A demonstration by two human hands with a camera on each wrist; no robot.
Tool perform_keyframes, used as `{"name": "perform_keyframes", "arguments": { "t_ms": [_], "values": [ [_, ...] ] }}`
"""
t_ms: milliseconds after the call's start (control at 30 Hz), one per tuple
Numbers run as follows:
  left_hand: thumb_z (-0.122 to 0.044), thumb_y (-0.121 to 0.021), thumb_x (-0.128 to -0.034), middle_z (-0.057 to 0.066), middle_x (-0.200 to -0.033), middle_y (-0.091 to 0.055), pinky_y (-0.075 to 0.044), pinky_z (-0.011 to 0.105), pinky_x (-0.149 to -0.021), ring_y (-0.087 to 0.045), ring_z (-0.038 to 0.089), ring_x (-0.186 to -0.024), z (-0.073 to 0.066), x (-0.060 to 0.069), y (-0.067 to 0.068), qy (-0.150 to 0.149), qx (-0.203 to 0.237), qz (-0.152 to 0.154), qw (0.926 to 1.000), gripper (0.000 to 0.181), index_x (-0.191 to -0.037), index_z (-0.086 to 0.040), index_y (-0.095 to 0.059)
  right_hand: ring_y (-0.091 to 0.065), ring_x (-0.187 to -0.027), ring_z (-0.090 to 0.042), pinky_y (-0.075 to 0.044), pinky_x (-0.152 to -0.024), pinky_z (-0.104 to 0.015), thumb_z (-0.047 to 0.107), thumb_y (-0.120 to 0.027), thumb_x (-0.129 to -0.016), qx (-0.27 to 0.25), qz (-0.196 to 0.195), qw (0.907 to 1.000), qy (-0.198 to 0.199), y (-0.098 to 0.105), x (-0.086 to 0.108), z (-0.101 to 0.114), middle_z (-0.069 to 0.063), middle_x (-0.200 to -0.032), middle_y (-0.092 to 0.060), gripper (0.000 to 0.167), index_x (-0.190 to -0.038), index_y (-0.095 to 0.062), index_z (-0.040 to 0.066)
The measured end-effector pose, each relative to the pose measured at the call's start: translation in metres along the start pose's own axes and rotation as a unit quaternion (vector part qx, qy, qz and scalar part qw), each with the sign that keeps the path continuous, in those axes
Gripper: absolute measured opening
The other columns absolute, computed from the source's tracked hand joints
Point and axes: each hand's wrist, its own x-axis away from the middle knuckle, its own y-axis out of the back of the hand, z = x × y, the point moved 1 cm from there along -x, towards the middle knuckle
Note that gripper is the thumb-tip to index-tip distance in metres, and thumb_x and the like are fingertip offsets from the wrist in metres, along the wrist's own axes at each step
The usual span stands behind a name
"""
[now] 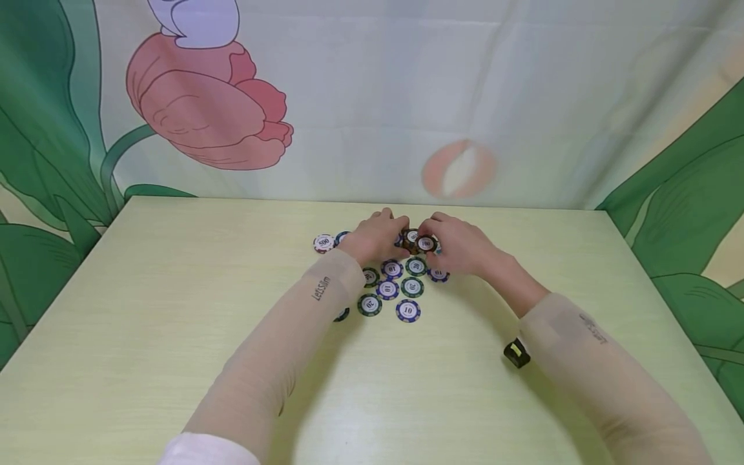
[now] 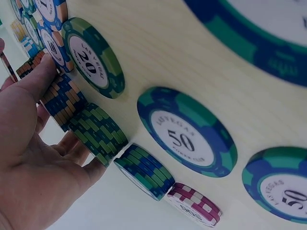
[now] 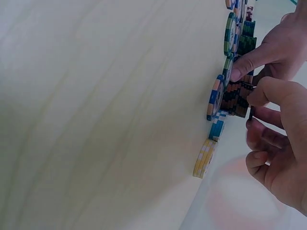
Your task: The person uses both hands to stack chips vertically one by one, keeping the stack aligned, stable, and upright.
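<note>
At the far side of the desk [image 1: 430,387], a brown-black chip stack [image 1: 411,240] stands between the two hands. It appears to be grasped by the left hand [image 1: 374,237], with the thumb laid on the near side and fingers curled behind, probably so that the column is steadied against toppling. A brown-black 100 chip [image 1: 427,243] is pinched by its edge in the right hand [image 1: 459,244], just right of the stack; by that hold its numbered face is left largely uncovered. Whether chip and stack touch cannot be told. The far row seems to be sorted by colour: the 500 stack [image 1: 323,243] is set at the left, followed rightward by the blue-green 50 stack [image 2: 146,170], the green stack [image 2: 98,134], the blue-orange stack [image 2: 64,100], the brown-black one, the light-blue stack [image 3: 217,129] and the yellow stack [image 3: 205,159]. Nearer, loose blue 10 chips [image 1: 408,310], green 20 chips [image 1: 369,305] and blue-green 50 chips [image 2: 187,132] are spread flat, an arrangement by which their values can be read easily.
</note>
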Motion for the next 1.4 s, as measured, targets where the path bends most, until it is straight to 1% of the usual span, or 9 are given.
{"name": "perform_keyframes", "arguments": {
  "t_ms": [267, 467, 600, 733, 900, 1000, 1133, 1233, 1400],
  "values": [
    [-0.042, -0.068, -0.0995, 0.010, -0.130, -0.047, -0.046, 0.043, -0.099, -0.048, 0.025, -0.114, -0.0013, -0.0001, -0.0005, 0.002, -0.003, 0.002, 1.0000, 0.052, -0.142, -0.018, -0.051, -0.063, -0.103, -0.028, -0.055, -0.083, -0.045, 0.013, -0.070, -0.087, -0.002, -0.004, 1.0000, 0.003, -0.0039, -0.0053, -0.0001, -0.014, -0.127, -0.060, 0.042, -0.127, -0.066, 0.002],
    [-0.043, -0.068, -0.0994, 0.012, -0.133, -0.047, -0.046, 0.044, -0.101, -0.048, 0.026, -0.117, -0.0012, -0.0007, -0.0006, 0.000, -0.006, 0.002, 1.0000, 0.054, -0.144, -0.018, -0.050, -0.063, -0.103, -0.029, -0.055, -0.084, -0.045, 0.012, -0.070, -0.089, -0.001, -0.007, 1.0000, 0.002, -0.0044, -0.0065, 0.0015, -0.014, -0.126, -0.060, 0.041, -0.128, -0.067, 0.002],
    [-0.043, -0.067, -0.0997, 0.013, -0.135, -0.046, -0.045, 0.045, -0.102, -0.048, 0.027, -0.119, -0.0004, -0.0014, -0.0006, -0.001, -0.008, 0.004, 1.0000, 0.055, -0.145, -0.017, -0.049, -0.062, -0.103, -0.028, -0.055, -0.085, -0.045, 0.013, -0.071, -0.092, 0.003, -0.004, 1.0000, -0.005, -0.0047, -0.0080, 0.0028, -0.014, -0.126, -0.060, 0.042, -0.132, -0.066, 0.002],
    [-0.043, -0.067, -0.0997, 0.014, -0.136, -0.046, -0.045, 0.046, -0.104, -0.047, 0.028, -0.121, 0.0012, -0.0027, -0.0012, 0.001, -0.007, 0.005, 1.0000, 0.056, -0.145, -0.016, -0.049, -0.062, -0.107, -0.030, -0.054, -0.090, -0.045, 0.013, -0.071, -0.095, 0.004, -0.003, 1.0000, -0.002, -0.0056, -0.0098, 0.0026, -0.015, -0.128, -0.060, 0.042, -0.135, -0.064, 0.003],
    [-0.044, -0.067, -0.0994, 0.013, -0.134, -0.047, -0.045, 0.045, -0.102, -0.048, 0.027, -0.118, 0.0028, -0.0037, -0.0021, 0.003, -0.005, 0.006, 1.0000, 0.054, -0.143, -0.017, -0.050, -0.062, -0.110, -0.033, -0.053, -0.091, -0.049, 0.016, -0.072, -0.095, 0.005, -0.013, 0.9999, -0.004, -0.0052, -0.0087, 0.0014, -0.016, -0.129, -0.060, 0.036, -0.128, -0.065, 0.003],
    [-0.044, -0.068, -0.0992, 0.012, -0.133, -0.047, -0.045, 0.045, -0.102, -0.047, 0.026, -0.117, 0.0028, -0.0034, -0.0021, 0.005, -0.003, 0.007, 1.0000, 0.054, -0.143, -0.017, -0.050, -0.063, -0.105, -0.032, -0.054, -0.088, -0.048, 0.017, -0.073, -0.095, 0.007, -0.016, 0.9998, -0.012, -0.0048, -0.0068, 0.0001, -0.016, -0.126, -0.061, 0.030, -0.121, -0.067, 0.004],
    [-0.043, -0.068, -0.0992, 0.012, -0.132, -0.047, -0.045, 0.045, -0.102, -0.048, 0.026, -0.116, 0.0020, -0.0027, -0.0013, 0.004, 0.000, 0.007, 1.0000, 0.053, -0.142, -0.017, -0.051, -0.063, -0.099, -0.029, -0.055, -0.084, -0.046, 0.015, -0.073, -0.095, 0.012, -0.021, 0.9997, -0.010, -0.0059, -0.0063, -0.0018, -0.014, -0.118, -0.065, 0.023, -0.115, -0.068, 0.005],
    [-0.042, -0.068, -0.0993, 0.012, -0.131, -0.047, -0.045, 0.045, -0.102, -0.048, 0.026, -0.116, 0.0015, -0.0024, -0.0011, 0.002, 0.001, 0.006, 1.0000, 0.052, -0.141, -0.017, -0.051, -0.063, -0.097, -0.028, -0.054, -0.082, -0.046, 0.014, -0.072, -0.095, 0.014, -0.024, 0.9996, -0.009, -0.0067, -0.0065, -0.0020, -0.013, -0.112, -0.066, 0.020, -0.113, -0.068, 0.005],
    [-0.042, -0.068, -0.0995, 0.012, -0.131, -0.047, -0.045, 0.045, -0.102, -0.047, 0.026, -0.116, 0.0010, -0.0020, -0.0010, 0.001, 0.002, 0.006, 1.0000, 0.051, -0.141, -0.017, -0.052, -0.064, -0.099, -0.029, -0.054, -0.084, -0.046, 0.013, -0.072, -0.096, 0.012, -0.026, 0.9995, -0.010, -0.0076, -0.0068, -0.0016, -0.011, -0.112, -0.067, 0.019, -0.113, -0.068, 0.006]
  ]
}}
